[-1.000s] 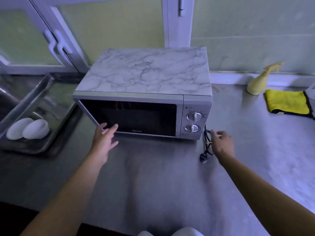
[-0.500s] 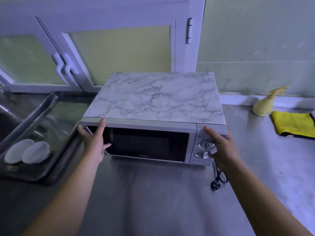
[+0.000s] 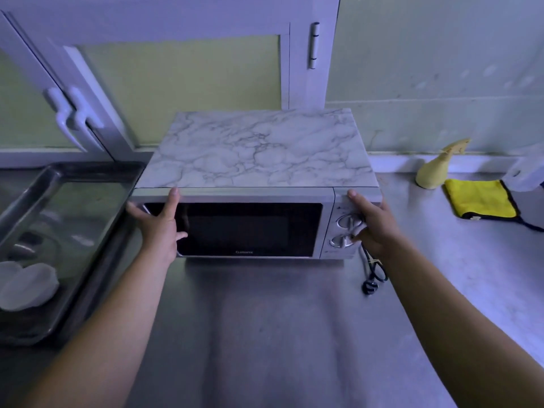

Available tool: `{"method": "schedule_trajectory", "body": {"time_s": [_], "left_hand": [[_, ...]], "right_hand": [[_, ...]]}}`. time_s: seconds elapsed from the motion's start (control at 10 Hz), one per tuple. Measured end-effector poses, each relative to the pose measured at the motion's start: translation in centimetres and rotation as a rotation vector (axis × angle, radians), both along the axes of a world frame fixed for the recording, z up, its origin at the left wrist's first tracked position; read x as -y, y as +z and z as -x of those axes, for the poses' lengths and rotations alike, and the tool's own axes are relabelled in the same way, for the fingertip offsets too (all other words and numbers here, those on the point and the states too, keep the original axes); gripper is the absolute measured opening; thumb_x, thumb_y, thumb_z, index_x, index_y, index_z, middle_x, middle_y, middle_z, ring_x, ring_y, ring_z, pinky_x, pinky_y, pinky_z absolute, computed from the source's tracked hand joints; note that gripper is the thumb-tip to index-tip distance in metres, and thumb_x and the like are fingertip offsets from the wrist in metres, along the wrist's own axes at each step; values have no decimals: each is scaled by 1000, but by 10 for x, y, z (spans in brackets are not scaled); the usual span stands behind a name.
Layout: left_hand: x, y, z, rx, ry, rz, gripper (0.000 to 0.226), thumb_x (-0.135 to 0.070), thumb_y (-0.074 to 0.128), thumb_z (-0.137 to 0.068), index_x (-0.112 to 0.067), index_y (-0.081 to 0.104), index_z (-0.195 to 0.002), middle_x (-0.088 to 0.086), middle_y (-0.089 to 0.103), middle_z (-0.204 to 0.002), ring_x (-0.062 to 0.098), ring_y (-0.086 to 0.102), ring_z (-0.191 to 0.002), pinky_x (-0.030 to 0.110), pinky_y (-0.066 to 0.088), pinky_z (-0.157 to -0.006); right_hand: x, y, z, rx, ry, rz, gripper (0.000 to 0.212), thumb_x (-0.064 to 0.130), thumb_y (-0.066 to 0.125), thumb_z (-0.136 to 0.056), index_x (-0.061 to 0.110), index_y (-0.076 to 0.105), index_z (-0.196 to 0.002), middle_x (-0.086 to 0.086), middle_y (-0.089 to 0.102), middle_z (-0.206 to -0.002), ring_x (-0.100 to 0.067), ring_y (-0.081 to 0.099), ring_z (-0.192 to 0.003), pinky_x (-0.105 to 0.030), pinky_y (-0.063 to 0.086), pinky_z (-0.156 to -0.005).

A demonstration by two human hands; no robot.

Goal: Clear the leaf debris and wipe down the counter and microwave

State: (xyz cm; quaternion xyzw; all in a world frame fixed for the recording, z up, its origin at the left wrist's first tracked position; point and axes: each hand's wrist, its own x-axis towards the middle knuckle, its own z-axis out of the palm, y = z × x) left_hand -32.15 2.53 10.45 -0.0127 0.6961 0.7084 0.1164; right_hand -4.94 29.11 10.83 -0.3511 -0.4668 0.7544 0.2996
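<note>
The microwave has a marble-patterned top, a dark door and two knobs, and stands on the steel counter against the wall. My left hand lies flat against the left end of the door, with its index finger reaching the top edge. My right hand is spread over the control panel at the right front corner, partly covering the knobs. Both hands have straight fingers and hold nothing. A folded yellow cloth lies on the counter at the right, apart from both hands. No leaf debris shows clearly.
A yellow spray bottle stands by the wall beside the cloth. The microwave's black cord and plug lie under my right wrist. A metal tray at the left holds white rounded objects. Window handles are behind it.
Both hands rose from near the counter to the upper front corners of the microwave. The view moved closer and tilted upward.
</note>
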Motion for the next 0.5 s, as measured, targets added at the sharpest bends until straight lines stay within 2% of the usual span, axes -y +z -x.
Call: {"method": "schedule_trajectory", "body": {"time_s": [0.1,0.2,0.3,0.4,0.5], "left_hand": [[2,3,5,16,-33,-8,122,-64,83,-61,-34,8,-152,-15,7,-161,26,31,-140,74,47,-81],[5,5,8,41,-57,9,118,-61,82,-67,-38,4,-153,-13,3,-162,27,29,-141,73,47,-83],[14,6,8,51,-102,4,109,-58,80,-73,-40,7,-153,-14,7,-161,23,28,-142,70,46,-91],[30,2,5,58,-124,-76,99,-61,75,-74,-46,14,-150,-22,16,-158,15,33,-134,67,42,-96],[52,-36,-14,120,-167,-51,96,-67,66,-76,-48,10,-152,-20,18,-160,15,33,-140,58,33,-110]], "right_hand": [[3,3,1,24,5,-15,37,19,70,-91,2,62,-123,-5,75,-81,-14,70,-60,-27,55,-52],[12,7,1,73,-13,4,49,31,76,-86,8,63,-128,-8,74,-102,-23,72,-88,-43,60,-68],[26,15,0,212,-84,11,47,49,80,-79,27,59,-114,1,68,-124,-25,64,-114,-57,49,-94],[50,19,-15,282,-125,-29,37,52,73,-84,35,60,-115,14,68,-114,-17,62,-107,-43,44,-92],[84,-1,-44,374,-179,-23,31,51,66,-90,36,62,-116,15,61,-103,-12,56,-95,-40,40,-86]]}}
